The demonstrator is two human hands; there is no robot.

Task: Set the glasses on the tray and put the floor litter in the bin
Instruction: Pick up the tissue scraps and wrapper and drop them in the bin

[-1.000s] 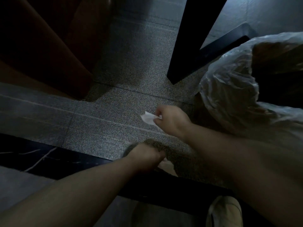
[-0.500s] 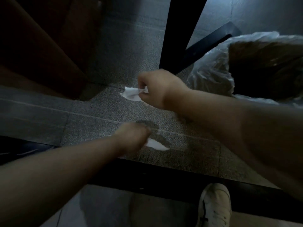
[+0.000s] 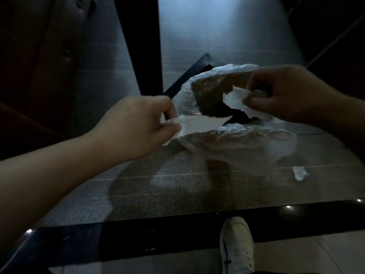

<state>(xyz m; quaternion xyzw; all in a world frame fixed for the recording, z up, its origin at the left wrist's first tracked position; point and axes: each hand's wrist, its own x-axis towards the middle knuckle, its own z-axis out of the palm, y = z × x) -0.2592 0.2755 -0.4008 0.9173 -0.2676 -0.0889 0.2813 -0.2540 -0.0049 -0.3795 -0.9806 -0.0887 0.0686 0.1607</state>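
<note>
Paper scraps over the bin

Bin (image 3: 227,135), lined with a plastic bag, low on the carpet between both forearms. Best released only once squarely over the dark opening, not over the bag's rim. Left hand (image 3: 138,123) pinched on a flat white paper (image 3: 199,124); right hand (image 3: 284,93) pinched on a crumpled tissue (image 3: 240,101). One more scrap (image 3: 300,173) left on the floor nearby. No glasses or tray in view.

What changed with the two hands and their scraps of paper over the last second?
Both hands rose from the carpet to the bin. The left hand picked up its paper scrap; the right hand carried its own scrap over the bin's mouth. Both grips stay closed; nothing has dropped in.
</note>
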